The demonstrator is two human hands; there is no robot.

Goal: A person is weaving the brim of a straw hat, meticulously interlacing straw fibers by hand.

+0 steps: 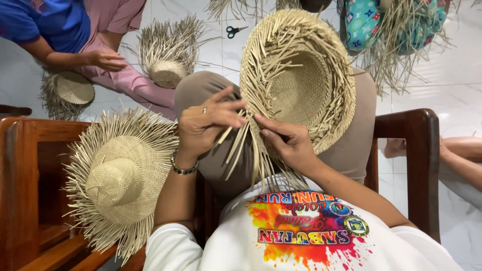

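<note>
While the straw hat is propped on the raised knee, the scene is laid out as follows.

Hat in work: an unfinished straw hat [296, 80] is held crown-down against the bent knee [201, 90], its hollow inside turned toward the camera; loose strips [241, 145] hang from its lower left brim.

Left hand: the left hand [208, 125] is set at the lower left edge of the brim, with a strip pinched between thumb and forefinger and the other fingers lightly spread above it. A ring is worn on one finger and a bracelet [183, 168] on the wrist.

Right hand: the right hand [288, 143] is laid on the lower brim just beside the left, its fingers pressed together and flat on the weave, the fingertips touching the hanging strips.

Chair: a wooden chair [416, 150] is seen around the legs, its arms at the left and right.

Second hat: a woven hat with a fringed brim [118, 175] is rested crown-up on the chair's left arm, well apart from both hands.

Floor: two more fringed hats [168, 50] [70, 90] are lain on the white tiled floor [452, 90] beyond the knee, with scissors [233, 31] near the top edge.

Other person: another person's hand [108, 60] is rested on a pink-clad leg at the upper left.
</note>
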